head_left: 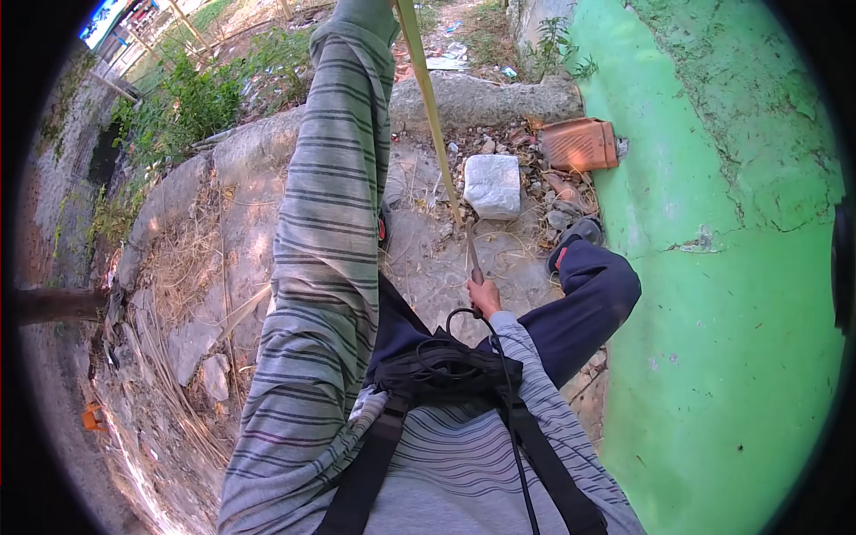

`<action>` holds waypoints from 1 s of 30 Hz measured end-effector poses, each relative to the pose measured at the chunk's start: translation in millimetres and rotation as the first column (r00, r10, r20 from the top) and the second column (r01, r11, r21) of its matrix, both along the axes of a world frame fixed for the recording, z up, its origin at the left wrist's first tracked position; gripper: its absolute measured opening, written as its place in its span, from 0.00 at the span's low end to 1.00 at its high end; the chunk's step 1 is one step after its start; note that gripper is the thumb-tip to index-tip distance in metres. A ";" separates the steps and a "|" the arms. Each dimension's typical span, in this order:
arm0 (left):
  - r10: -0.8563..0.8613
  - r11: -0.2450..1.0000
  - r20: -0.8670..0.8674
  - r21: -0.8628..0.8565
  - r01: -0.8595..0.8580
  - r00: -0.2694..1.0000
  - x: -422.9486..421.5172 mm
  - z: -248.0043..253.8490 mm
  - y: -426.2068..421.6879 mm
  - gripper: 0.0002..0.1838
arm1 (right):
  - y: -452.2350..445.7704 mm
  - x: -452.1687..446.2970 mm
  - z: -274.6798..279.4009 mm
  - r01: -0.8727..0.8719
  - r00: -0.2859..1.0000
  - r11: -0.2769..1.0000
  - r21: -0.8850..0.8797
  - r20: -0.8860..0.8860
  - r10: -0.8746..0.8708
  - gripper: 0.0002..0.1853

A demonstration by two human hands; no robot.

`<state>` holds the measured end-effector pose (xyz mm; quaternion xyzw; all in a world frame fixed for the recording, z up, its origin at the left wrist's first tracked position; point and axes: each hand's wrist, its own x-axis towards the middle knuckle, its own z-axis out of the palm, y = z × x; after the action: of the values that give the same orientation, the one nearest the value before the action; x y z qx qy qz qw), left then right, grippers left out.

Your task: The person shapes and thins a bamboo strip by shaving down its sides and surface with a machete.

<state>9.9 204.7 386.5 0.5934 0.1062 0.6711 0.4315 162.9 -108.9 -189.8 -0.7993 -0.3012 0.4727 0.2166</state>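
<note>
My right hand (pixel 484 297) is closed around the handle of a knife (pixel 474 259), low in front of my body. The knife's narrow blade points away from me and meets the lower end of a long yellow-green strip (pixel 428 98), perhaps split bamboo or a leaf stem. From there the strip runs up to the top edge of the view. My left arm stretches far forward in a striped sleeve. Of my left hand (pixel 368 11) only a greyish bit beyond the cuff shows beside the strip; its fingers are out of sight. A whitish stone block (pixel 492 185) lies just beyond the blade.
A green wall (pixel 713 357) with peeling paint rises close on my right. An orange hollow brick (pixel 580 144) lies against it, with rubble around. Dry fibres (pixel 183 294) and long thin strips (pixel 169 383) cover the ground on the left. A low stone edge (pixel 486 100) crosses ahead.
</note>
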 end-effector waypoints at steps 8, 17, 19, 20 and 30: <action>-0.003 1.000 0.003 0.002 0.003 1.000 -12.7 -2.1 0.1 0.25 | 11.2 -7.7 33.5 0.007 0.992 0.945 0.328 0.118 -0.048 0.23; -0.016 0.999 0.022 0.030 0.015 1.000 -23.1 -1.6 -46.5 0.26 | 1.0 -6.3 35.6 0.064 0.956 0.973 0.224 -0.292 0.004 0.15; -0.009 1.000 0.026 0.012 0.009 1.000 -25.8 1.2 -58.6 0.27 | 4.8 -6.0 42.7 0.034 0.962 0.972 0.231 -0.272 0.031 0.15; -0.010 1.000 0.039 -0.020 0.010 0.999 -25.2 3.8 -66.7 0.28 | 4.7 -4.3 58.2 0.066 0.941 0.978 0.196 -0.338 0.004 0.14; 0.037 0.995 0.031 -0.096 -0.033 0.999 -39.0 -4.0 -127.7 0.30 | 2.6 0.8 41.8 0.122 0.765 0.988 0.096 -0.643 -0.032 0.14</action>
<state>-29.1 77.0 382.5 0.5590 0.1413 0.6825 0.4492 163.7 -106.4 -148.0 -0.5864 -0.2073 0.6859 0.3777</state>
